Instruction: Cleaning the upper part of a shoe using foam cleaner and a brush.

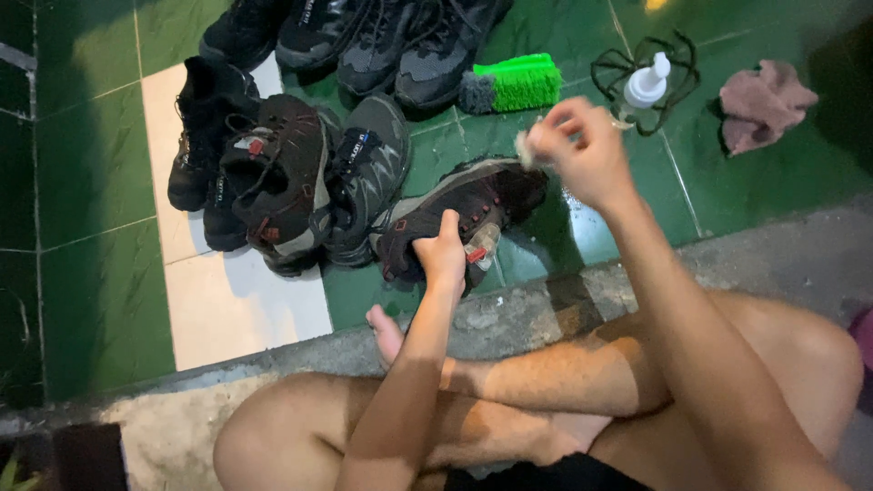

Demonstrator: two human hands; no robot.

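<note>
Seven shoes or so crowd the tiles — three dark ones (273,173) just left of your left hand (441,250), four more (364,36) beyond. One green brush (514,84), one pump bottle (644,86), one pink rag (764,105). Your left hand clamps the dark shoe (464,209) at its collar. Your right hand (582,150), fingers pinched shut on a small pale scrap (525,150), hovers above the toe — bottle's contents unreadable.

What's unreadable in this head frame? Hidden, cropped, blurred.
- Pale object pinched in the right hand: motion-blurred, kind unclear.
- Dark shoe: its opening is covered by the left hand.
- Top row of shoes: cut by the upper edge.
- Spray bottle: body hidden behind the right hand.
</note>
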